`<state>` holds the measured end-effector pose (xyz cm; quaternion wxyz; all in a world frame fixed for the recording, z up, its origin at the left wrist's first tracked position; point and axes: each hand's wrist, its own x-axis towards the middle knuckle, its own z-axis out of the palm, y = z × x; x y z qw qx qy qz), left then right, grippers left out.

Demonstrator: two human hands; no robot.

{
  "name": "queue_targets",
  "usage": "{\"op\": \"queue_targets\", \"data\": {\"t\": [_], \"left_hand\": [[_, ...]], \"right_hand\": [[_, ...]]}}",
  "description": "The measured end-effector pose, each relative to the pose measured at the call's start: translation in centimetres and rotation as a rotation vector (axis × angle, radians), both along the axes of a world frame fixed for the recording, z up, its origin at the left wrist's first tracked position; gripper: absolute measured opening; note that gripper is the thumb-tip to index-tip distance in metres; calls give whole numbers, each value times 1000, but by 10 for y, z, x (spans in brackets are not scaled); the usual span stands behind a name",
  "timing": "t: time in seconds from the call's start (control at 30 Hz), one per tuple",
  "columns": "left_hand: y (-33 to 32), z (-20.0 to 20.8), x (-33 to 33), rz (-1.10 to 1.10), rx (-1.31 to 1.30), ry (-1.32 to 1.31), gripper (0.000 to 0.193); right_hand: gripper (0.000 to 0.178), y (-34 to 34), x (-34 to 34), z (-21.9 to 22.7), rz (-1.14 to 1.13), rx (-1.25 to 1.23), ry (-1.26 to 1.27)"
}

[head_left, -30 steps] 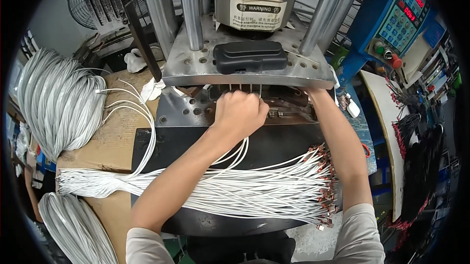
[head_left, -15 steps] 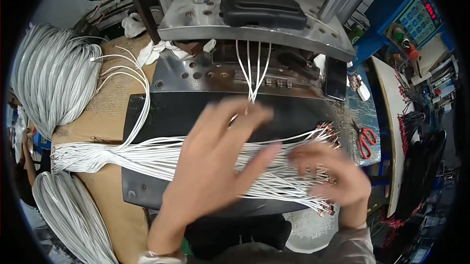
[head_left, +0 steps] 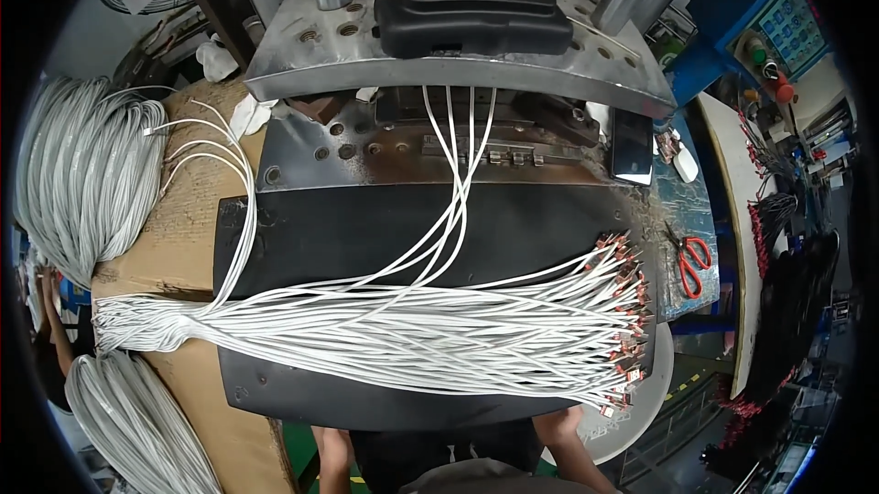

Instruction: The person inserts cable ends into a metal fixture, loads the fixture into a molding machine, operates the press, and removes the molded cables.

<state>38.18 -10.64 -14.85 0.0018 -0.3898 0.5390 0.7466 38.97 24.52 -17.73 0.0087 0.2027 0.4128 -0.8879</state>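
Both my hands are at the near edge of the black board point(head_left: 540, 228). My left hand point(head_left: 333, 445) and my right hand point(head_left: 559, 425) reach under that edge, and their fingers are hidden, so their hold cannot be told. Across the board lies a bundle of white cables point(head_left: 412, 340). Reddish metal-tipped connectors point(head_left: 632, 311) fan out at its right end. Several white cable strands point(head_left: 461, 187) rise from the bundle and run beneath the upper plate of the metal press point(head_left: 458, 80); their far ends are out of sight.
Coils of grey-white cable point(head_left: 87, 173) stand on cardboard point(head_left: 206, 256) at left. Red-handled scissors point(head_left: 693, 267) and a phone point(head_left: 632, 148) lie right of the board. A pale round bowl point(head_left: 655, 402) sits below its right corner. A blue control box point(head_left: 774, 27) stands far right.
My hands have left the cables and dropped to the board's near edge. The strands under the press now spread down to the bundle. The view has shifted slightly.
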Motion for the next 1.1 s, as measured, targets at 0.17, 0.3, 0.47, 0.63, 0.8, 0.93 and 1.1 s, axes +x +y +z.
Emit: {"op": "queue_targets", "data": {"t": [0.17,0.3,0.47,0.63,0.8,0.93,1.1], "left_hand": [[-3,-9,1,53,-8,156,54],[-11,-6,12,119,17,-27,56],[-18,7,15,69,142,-66,44],[7,62,30,-1066,-424,-168,25],[8,88,88,-1327,-831,-87,16],[5,93,99,-1338,-668,-37,12],[0,70,110,-803,-380,-461,9]], "right_hand": [[71,-7,-8,-7,77,-132,39],[82,6,-2,-3,145,-147,136],[75,10,5,-13,259,-556,80],[38,-19,2,62,1056,422,-318],[25,-29,27,86,1254,1209,150],[19,-23,37,84,1208,1289,103],[12,-24,31,81,1173,1278,78]]}}
